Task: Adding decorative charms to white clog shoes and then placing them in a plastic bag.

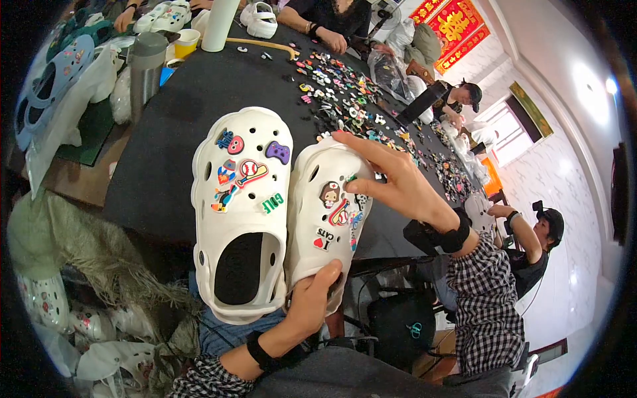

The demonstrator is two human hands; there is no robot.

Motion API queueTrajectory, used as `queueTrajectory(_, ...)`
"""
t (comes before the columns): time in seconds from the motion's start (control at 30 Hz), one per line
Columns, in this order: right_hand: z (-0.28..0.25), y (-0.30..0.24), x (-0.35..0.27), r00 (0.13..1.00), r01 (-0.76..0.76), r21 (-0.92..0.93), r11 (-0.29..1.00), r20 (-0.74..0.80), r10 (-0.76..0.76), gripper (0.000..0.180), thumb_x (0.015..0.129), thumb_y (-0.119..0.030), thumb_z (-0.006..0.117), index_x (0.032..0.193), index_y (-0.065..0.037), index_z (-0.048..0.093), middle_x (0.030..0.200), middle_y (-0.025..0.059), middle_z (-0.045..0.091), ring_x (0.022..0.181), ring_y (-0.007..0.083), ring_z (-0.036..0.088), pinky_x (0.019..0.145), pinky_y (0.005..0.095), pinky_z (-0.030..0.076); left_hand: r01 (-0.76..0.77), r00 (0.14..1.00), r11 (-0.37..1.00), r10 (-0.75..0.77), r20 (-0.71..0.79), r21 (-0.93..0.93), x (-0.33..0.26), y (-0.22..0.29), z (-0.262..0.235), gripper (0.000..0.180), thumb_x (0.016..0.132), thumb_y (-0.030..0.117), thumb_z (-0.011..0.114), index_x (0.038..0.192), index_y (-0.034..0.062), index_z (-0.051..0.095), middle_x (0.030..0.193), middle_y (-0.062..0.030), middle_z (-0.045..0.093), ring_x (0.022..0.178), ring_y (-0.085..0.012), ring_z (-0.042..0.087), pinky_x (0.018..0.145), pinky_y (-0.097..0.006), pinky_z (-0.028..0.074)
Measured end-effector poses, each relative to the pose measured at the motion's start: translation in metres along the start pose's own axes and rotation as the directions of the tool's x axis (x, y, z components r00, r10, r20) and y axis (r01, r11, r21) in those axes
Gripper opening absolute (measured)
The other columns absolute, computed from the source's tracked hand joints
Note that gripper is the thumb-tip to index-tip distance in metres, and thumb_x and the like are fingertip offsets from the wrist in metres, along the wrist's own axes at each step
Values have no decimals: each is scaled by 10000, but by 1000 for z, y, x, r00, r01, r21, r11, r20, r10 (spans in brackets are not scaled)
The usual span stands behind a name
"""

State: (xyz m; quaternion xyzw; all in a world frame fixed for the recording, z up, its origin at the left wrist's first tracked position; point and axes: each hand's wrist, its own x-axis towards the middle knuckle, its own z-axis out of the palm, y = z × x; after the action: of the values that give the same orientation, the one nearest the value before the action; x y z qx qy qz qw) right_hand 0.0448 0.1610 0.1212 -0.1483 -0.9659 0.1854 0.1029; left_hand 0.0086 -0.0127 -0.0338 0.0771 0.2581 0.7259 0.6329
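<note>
Two white clogs with holes lie side by side at the table's near edge. The left clog (219, 156) carries several charms, among them a purple game controller (278, 152), a baseball with bat and green lettering. My left hand (312, 298) grips the right clog (308, 225) at its foot opening, the thumb on the upper and the other fingers hidden. My right hand (398, 179) spans that clog's toe, its thumb beside a small dark green charm (350, 183) that it partly covers. A nurse figure (330, 194), another baseball charm and a heart charm sit on this clog.
Loose colourful charms (358, 93) spread over the dark table (159, 172). A steel tumbler (147, 66), a yellow cup (186, 43) and a blue clog (50, 93) stand at left. Co-workers sit across and at right. Bagged clogs (93, 322) lie lower left.
</note>
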Motion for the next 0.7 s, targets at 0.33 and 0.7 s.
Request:
queueTrajectory(0.33,-6,2,1,974,-193,213,958,160,161,674,809,-155,723,1413,-124,425,1384,97,487,1205,188,499,1000,348,417,41,997,997,-46,-68,-72,0,4,7,355,918,252,576,1153,-14,572,1066,-49,585,964,-132,533,852,-276,430)
queueTrajectory(0.7,-8,25,-4,977,-135,305,943,199,76,712,829,-299,716,1436,-139,380,1283,127,487,1160,250,488,956,388,431,23,1000,973,-25,-9,-228,25,-7,-6,201,872,1,517,1067,-7,568,948,-93,618,854,-184,567,791,-288,455)
